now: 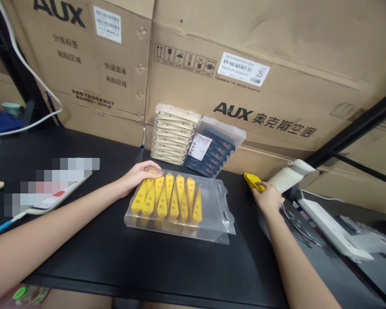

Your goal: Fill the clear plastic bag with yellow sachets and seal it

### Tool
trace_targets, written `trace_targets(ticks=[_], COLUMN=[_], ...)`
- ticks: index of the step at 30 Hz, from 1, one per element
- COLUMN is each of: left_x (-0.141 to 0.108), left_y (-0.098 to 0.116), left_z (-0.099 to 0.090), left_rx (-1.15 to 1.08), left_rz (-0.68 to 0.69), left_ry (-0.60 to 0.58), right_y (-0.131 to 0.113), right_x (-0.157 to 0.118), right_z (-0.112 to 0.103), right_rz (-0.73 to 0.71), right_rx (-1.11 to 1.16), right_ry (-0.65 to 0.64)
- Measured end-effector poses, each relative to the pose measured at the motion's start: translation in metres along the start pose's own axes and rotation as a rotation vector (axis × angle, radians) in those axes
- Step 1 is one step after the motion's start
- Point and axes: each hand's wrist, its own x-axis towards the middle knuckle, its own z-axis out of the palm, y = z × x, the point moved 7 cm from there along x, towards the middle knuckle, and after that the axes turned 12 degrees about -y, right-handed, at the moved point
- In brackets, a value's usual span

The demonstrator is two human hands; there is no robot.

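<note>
A clear plastic box [212,206] lies on the black table in front of me, its flapped end open toward the right. Inside it several yellow triangular packets [161,199] stand in a row, filling the left and middle part. My left hand [141,175] grips the box's far left edge, thumb over the top by the packets. At the right, beside a white bottle, my right hand [268,198] is closed on another yellow packet [251,180]; its fingertips are partly hidden.
Behind stand a box of cream packets [173,133] and a box of dark blue packets [212,148], against large cartons [186,94]. A white bottle [287,176], glasses [297,225] and a white power strip [331,231] are at right. A phone [59,195] lies left.
</note>
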Motion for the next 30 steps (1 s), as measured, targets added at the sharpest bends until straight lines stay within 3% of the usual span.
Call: trace_targets(ticks=[6, 9, 11, 13, 16, 20, 23, 26, 30], left_x=[0.0, -0.001, 0.0, 0.0, 0.0, 0.0, 0.001, 0.001, 0.001], left_y=[0.0, 0.0, 0.0, 0.0, -0.001, -0.001, -0.001, -0.001, 0.0], left_z=[0.002, 0.002, 0.002, 0.001, 0.001, 0.002, 0.001, 0.0, 0.001], left_rx=[-0.014, -0.017, -0.018, -0.012, -0.008, -0.01, -0.009, -0.005, 0.016], left_rz=[-0.003, 0.002, 0.006, 0.012, 0.003, -0.006, -0.001, 0.006, 0.007], left_ry=[0.009, 0.01, 0.008, 0.011, 0.014, 0.009, 0.006, 0.007, 0.015], right_y=[-0.022, -0.031, -0.034, -0.038, -0.045, -0.062, -0.075, -0.084, -0.1], right_x=[-0.014, -0.02, -0.018, -0.017, -0.025, -0.048, -0.067, -0.084, -0.101], right_z=[-0.022, -0.028, -0.022, -0.009, 0.012, 0.035, 0.038, 0.035, 0.037], right_rz=[-0.088, -0.068, -0.022, 0.029, 0.067, -0.02, -0.127, -0.238, -0.326], right_rx=[0.335, 0.504, 0.635, 0.695, 0.585, 0.649, 0.742, 0.757, 0.849], right_ry=[0.255, 0.268, 0.117, -0.124, -0.473, -0.931, -1.259, -1.47, -1.556])
